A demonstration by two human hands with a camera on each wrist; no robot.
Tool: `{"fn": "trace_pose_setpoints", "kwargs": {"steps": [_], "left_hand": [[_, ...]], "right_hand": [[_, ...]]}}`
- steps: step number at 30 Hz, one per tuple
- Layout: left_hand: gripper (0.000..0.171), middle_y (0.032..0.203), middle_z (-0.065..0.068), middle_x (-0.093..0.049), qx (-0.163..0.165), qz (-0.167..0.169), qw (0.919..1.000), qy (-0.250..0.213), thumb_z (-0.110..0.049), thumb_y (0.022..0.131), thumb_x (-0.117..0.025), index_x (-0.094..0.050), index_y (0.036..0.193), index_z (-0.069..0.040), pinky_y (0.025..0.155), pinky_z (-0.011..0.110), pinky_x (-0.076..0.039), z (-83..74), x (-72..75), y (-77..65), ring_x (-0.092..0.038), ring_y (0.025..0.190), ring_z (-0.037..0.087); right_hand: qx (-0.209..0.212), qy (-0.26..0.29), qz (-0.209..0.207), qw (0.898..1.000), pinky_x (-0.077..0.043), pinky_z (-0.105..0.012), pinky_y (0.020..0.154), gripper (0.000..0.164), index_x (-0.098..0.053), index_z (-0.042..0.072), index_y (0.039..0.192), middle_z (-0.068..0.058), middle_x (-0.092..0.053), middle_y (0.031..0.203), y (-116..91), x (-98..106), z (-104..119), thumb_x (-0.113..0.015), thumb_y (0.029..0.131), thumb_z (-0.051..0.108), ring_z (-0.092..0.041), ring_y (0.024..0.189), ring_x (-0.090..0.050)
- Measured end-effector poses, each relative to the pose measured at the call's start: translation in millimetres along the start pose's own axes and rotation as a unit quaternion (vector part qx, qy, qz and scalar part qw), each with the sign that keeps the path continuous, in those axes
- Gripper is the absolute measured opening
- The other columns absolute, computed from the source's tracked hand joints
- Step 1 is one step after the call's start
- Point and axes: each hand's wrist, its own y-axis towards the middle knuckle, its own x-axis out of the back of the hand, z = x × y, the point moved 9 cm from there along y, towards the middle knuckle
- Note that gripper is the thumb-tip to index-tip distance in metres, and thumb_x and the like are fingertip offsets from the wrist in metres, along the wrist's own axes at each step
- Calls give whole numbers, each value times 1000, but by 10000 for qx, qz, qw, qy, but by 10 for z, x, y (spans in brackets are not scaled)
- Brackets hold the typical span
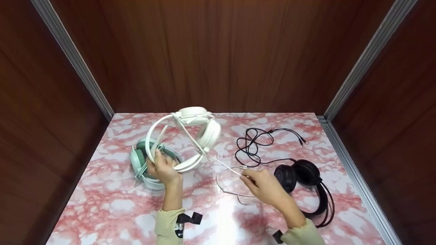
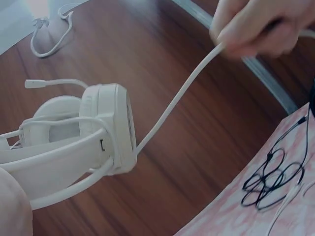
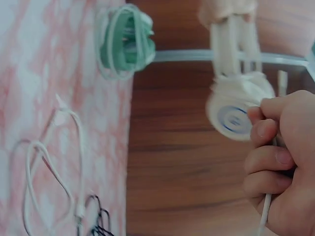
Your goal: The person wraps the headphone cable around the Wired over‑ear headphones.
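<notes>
White headphones (image 1: 208, 134) hang above the table, and my left hand (image 1: 165, 168) grips them by the headband. Part of their white cable is wrapped across the headband and ear cups. From there the cable (image 2: 178, 96) runs taut to my right hand (image 1: 264, 186), whose thumb and fingers pinch it. In the right wrist view the right fingers (image 3: 268, 160) curl round the cable, and a blue ring marks the ear cup (image 3: 234, 122). A thin microphone arm (image 2: 54, 83) sticks out by one cup. The cable's loose end (image 1: 219, 183) lies looped on the table.
Green headphones (image 1: 138, 160) with their cable wound round them lie behind my left hand. Black headphones (image 1: 286, 177) rest at the right, their black cable (image 1: 250, 149) tangled behind them. Brown panels (image 1: 218, 58) with metal edge strips enclose the pink-and-white marbled table (image 1: 119, 204).
</notes>
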Motion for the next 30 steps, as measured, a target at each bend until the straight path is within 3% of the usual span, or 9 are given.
{"fn": "trace_pose_setpoints", "kwargs": {"steps": [6,10,12,14,16,19,22,25,30], "left_hand": [[15,48,-4,-32,-296,-290,9962,764,-8,96,-56,-51,82,-5,34,19,-25,-65,174,107,-29,37,6],[10,54,-2,-38,-527,-432,9854,1562,-8,94,-59,-54,85,-5,39,21,-30,-114,284,151,-34,43,8],[3,65,2,-51,-767,-447,9763,1976,-6,92,-61,-60,93,-3,50,22,-41,-174,322,185,-46,54,10],[13,83,6,-61,-1027,-429,9653,2361,-4,91,-61,-62,103,1,69,24,-47,-246,339,235,-56,73,14],[25,102,12,-66,-1121,-354,9601,2537,-2,90,-61,-61,114,5,86,27,-46,-291,341,279,-60,92,18],[34,114,18,-64,-1159,-259,9551,2715,0,89,-61,-59,121,8,93,31,-45,-339,327,298,-60,103,22],[36,112,19,-64,-1187,-240,9481,2941,1,88,-60,-58,122,11,90,28,-47,-413,242,212,-61,98,19],[24,91,12,-65,-1251,-229,9358,3288,1,86,-61,-62,107,12,76,24,-46,-477,143,101,-57,80,13],[13,64,-1,-49,-1402,33,9110,3878,-3,84,-66,-56,83,5,57,25,-36,-334,191,108,-43,59,11]], "right_hand": [[-20,-287,-104,9995,-33,-20,44,10,-68,19,82,21,-38,57,-116,256,-69,-68,92,19,4,48,-33],[-8,-461,-210,9987,-31,-18,42,10,-67,20,79,23,-37,54,-202,383,-127,-72,87,15,6,46,-30],[-16,-532,-312,9981,-31,-17,41,13,-66,21,77,23,-38,54,-260,463,-159,-73,84,13,7,46,-31],[-10,-609,-494,9969,-35,-17,44,15,-65,22,77,23,-44,58,-301,568,-178,-74,83,11,7,48,-36],[51,-704,-684,9952,-39,-17,46,16,-66,22,78,21,-50,63,-329,681,-175,-75,82,10,6,51,-41],[274,-1092,-957,9890,-43,-21,49,12,-69,20,80,17,-57,68,-334,841,-107,-77,80,12,3,55,-47],[518,-1523,-1108,9807,-42,-25,47,10,-71,18,81,14,-60,67,-311,961,-3,-77,76,12,0,54,-48],[711,-1799,-1235,9733,-44,-29,45,11,-72,16,84,9,-64,70,-269,1044,100,-76,75,12,-5,53,-53],[920,-2056,-1886,9559,-47,-34,42,11,-73,11,84,-1,-69,73,-213,1156,220,-71,85,22,-17,51,-61]]}}
